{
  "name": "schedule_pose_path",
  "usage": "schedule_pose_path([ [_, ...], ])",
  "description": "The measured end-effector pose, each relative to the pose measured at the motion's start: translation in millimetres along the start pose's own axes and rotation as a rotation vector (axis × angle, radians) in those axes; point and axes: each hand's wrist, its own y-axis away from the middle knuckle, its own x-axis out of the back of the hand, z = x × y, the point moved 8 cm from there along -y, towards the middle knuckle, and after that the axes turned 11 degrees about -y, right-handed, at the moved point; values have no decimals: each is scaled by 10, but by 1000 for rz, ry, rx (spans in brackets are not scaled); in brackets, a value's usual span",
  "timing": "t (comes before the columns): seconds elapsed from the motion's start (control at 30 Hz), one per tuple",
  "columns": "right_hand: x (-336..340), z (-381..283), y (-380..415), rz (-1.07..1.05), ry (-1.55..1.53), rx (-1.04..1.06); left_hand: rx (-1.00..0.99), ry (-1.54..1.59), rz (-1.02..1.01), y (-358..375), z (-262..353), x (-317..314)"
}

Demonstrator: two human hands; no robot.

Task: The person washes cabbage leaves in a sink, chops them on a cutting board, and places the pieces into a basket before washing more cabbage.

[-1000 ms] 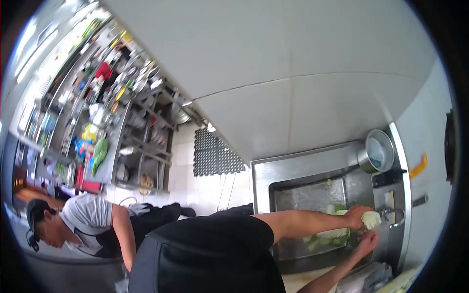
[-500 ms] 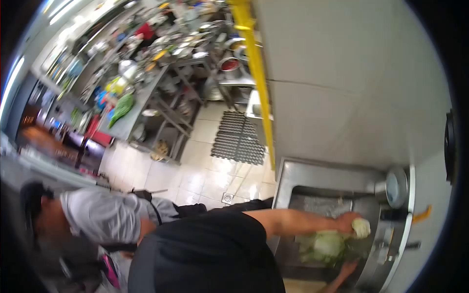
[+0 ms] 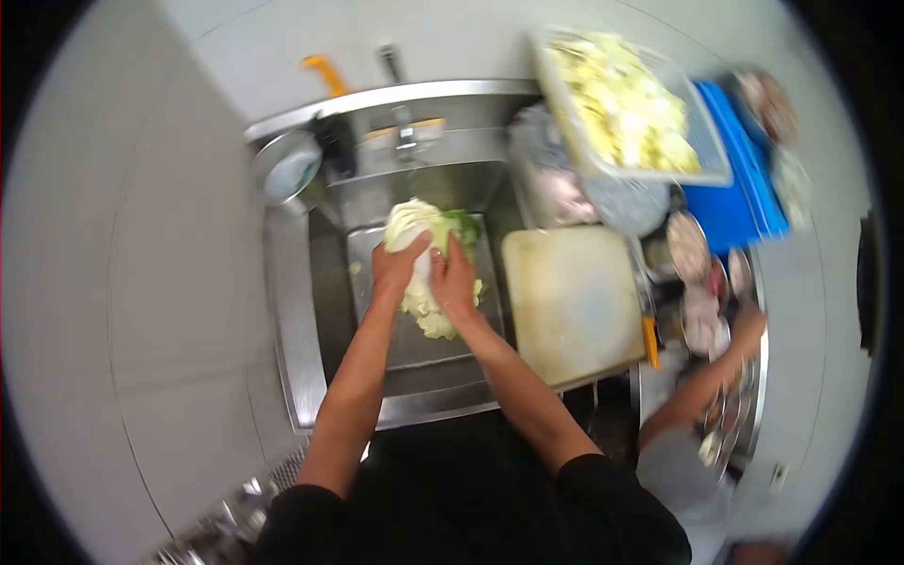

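Note:
My left hand (image 3: 397, 268) and my right hand (image 3: 453, 278) are over the steel sink (image 3: 325, 282), close together with a pale green head of lettuce (image 3: 411, 218) between them. Both hands are closed on it from either side. A darker green leaf (image 3: 465, 229) sticks out on the right, and pale loose leaves (image 3: 428, 315) show below and between the wrists. The faucet (image 3: 405, 132) stands just behind the lettuce. My palms and the underside of the lettuce are hidden.
Right of the sink lies a cutting board (image 3: 574, 301), with an orange-handled knife (image 3: 651, 341) by its edge. Behind it stands a tub (image 3: 716, 168) of cut pale leaves. A metal pot (image 3: 290, 169) sits at the sink's back left. Another person's arm (image 3: 706, 381) reaches over food containers at right.
The view has swung from the kitchen floor and tables to straight over the sink. Earlier my hands were apart, one holding a pale piece; now both are together on the lettuce.

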Motion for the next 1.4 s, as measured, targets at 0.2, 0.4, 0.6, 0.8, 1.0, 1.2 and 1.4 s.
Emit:
schedule_pose_path([
  [0.2, 441, 397, 332, 292, 88, -150, -56, 114, -487, 187, 30, -573],
  [0.4, 1844, 726, 489, 413, 442, -220, -254, -233, -477, 174, -245, -428],
  [0.6, 4020, 1782, 995, 721, 1132, -718, -249, -377, -522, 216, -452, -184],
  [0.8, 4225, 1935, 1091, 488, 1043, -781, -183, -422, -432, 294, -620, 34],
  [1.0, 4034, 1649, 1272, 444, 1023, -671, -136, -331, -404, 520, -413, 259],
  [1.2, 3202, 1396, 1706, 421, 921, -425, -295, -208, -304, 340, -362, 508],
  [1.4, 1755, 1239, 1919, 88, 664, -493, -317, -546, -216, -342, -683, 380],
])
